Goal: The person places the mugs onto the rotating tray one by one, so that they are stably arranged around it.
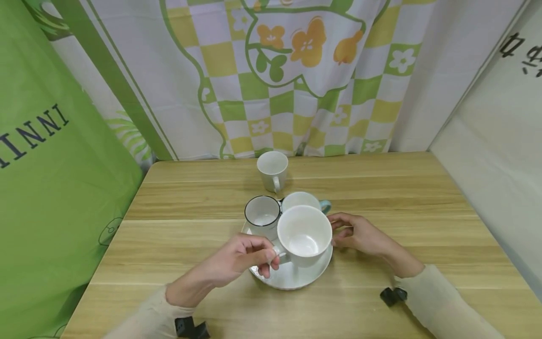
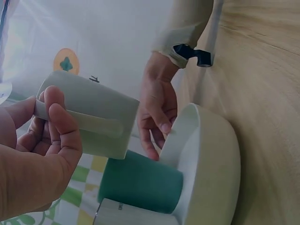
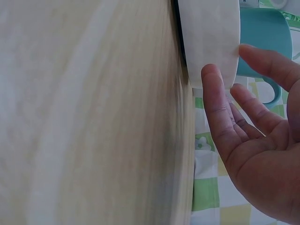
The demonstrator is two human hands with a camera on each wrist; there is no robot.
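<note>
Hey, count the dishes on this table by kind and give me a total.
Cups: 4: large white cup, black-rimmed cup, teal cup, white cup at the back
Plates: 1: white plate
Total: 5

A small white ceramic mug is standing alone near the far edge of the light wooden table.
</note>
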